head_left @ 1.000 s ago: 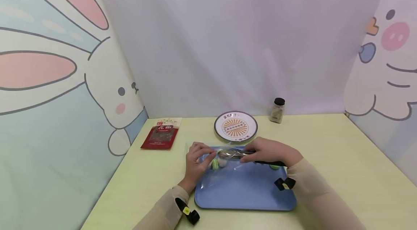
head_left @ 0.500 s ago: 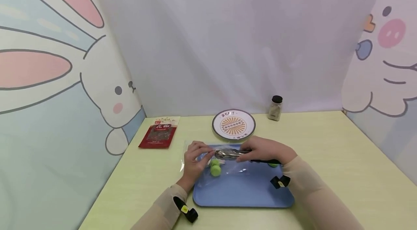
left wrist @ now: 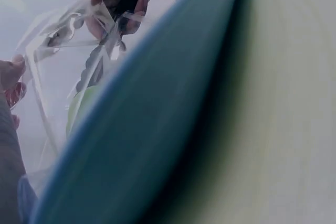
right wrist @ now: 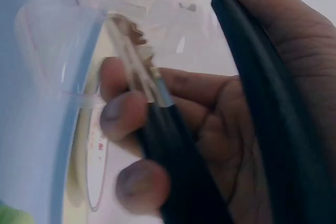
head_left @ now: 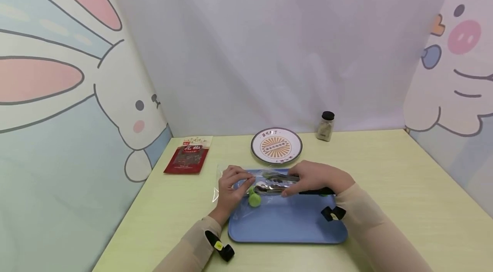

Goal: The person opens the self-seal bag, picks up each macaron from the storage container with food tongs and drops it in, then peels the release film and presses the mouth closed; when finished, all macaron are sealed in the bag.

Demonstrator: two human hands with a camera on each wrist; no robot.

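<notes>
My left hand (head_left: 231, 188) pinches the edge of a clear plastic bag (head_left: 243, 211) above the blue tray (head_left: 289, 231). In the bag are a round green piece (head_left: 254, 200) and another green bit right behind it; their kind is unclear. My right hand (head_left: 317, 177) holds metal tongs (head_left: 265, 188) with black handles, their tips reaching into the bag's mouth. The tongs' arms stand apart, and I see nothing gripped between them. In the right wrist view, fingers curl round a dark handle (right wrist: 176, 156). Part of a green thing (right wrist: 13, 216) shows at the lower left there.
Behind the tray lies a round plate (head_left: 276, 145) with an orange pattern. A glass jar (head_left: 325, 127) with a black lid stands back right. A red packet (head_left: 187, 159) lies back left. Printed curtains (head_left: 269, 49) enclose the table.
The tongs' arms have spread apart inside the bag's mouth. The round green piece has come into view lower in the bag. Both hands have stayed in nearly the same place.
</notes>
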